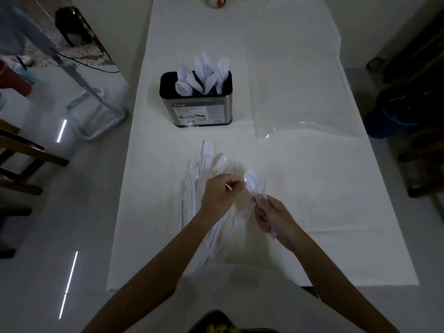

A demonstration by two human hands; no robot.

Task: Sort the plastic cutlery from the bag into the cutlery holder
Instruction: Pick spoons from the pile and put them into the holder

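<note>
A black and steel cutlery holder [197, 109] stands on the white table [149, 212], with white spoons, knives and forks sticking up in separate sections. A loose pile of white plastic cutlery [204, 164] lies in front of me. My right hand [274, 217] grips a small stack of white spoons [254, 182] by their handles, bowls pointing up. Beside those bowls, my left hand [219, 197] hovers over the pile with fingers curled and pinches a thin white handle. The clear plastic bag [302, 92] lies flat at the right.
A green and white object [216, 0] sits at the table's far end. Wooden chairs [21, 159] stand on the left, a metal frame [96, 111] beside them. A blue bin [394, 116] and dark furniture are on the right.
</note>
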